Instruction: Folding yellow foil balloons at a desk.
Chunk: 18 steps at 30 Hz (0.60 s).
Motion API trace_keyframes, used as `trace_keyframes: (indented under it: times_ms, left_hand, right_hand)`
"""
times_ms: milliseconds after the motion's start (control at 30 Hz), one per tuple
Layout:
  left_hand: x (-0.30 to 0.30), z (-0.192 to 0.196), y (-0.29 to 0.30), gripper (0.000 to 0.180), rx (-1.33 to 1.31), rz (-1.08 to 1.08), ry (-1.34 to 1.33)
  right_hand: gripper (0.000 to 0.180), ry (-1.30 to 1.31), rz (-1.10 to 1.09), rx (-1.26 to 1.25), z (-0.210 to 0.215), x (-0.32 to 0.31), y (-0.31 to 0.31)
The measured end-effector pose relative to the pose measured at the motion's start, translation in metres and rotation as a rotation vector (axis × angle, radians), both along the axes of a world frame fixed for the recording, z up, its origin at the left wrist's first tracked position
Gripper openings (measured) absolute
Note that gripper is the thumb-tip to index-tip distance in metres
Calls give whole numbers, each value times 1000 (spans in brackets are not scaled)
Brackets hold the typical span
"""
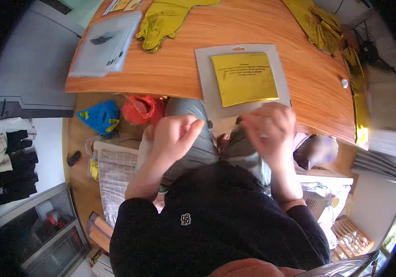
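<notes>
My left hand (175, 134) is closed in front of the table edge, thumb pressed against the curled forefinger. What it holds, if anything, is hidden. My right hand (271, 127) is at about the same height to the right, slightly blurred, its fingers drawn together. I cannot make out anything between them. Just beyond the right hand, a flat grey package (207, 69) with a hang hole overhangs the table's front edge. On it lies a folded, shiny gold foil sheet (244, 90) with dark print.
The wooden table (179, 69) carries clear plastic bags (105, 46) at left, a flat gold foil animal shape (158, 27) and more gold foil (315, 27) at far right. A small white round thing (344, 83) sits near the right edge. Blue (100, 116) and red bags (143, 108) stand below.
</notes>
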<state>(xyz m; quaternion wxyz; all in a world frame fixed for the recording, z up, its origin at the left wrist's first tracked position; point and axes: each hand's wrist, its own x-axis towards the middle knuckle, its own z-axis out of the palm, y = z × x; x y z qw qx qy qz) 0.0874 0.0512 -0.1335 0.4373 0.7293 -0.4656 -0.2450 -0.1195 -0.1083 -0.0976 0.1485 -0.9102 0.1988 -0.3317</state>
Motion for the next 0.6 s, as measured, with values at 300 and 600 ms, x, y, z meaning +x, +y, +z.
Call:
trace_keyframes:
  times_ms: [300, 600]
  left_hand:
    - [-24, -21, -16, 52, 27, -44, 584]
    - [-34, -31, -16, 50, 5, 24, 604]
  right_hand:
    - [26, 95, 137, 16, -11, 33, 27]
    - [36, 108, 278, -183, -27, 22, 24]
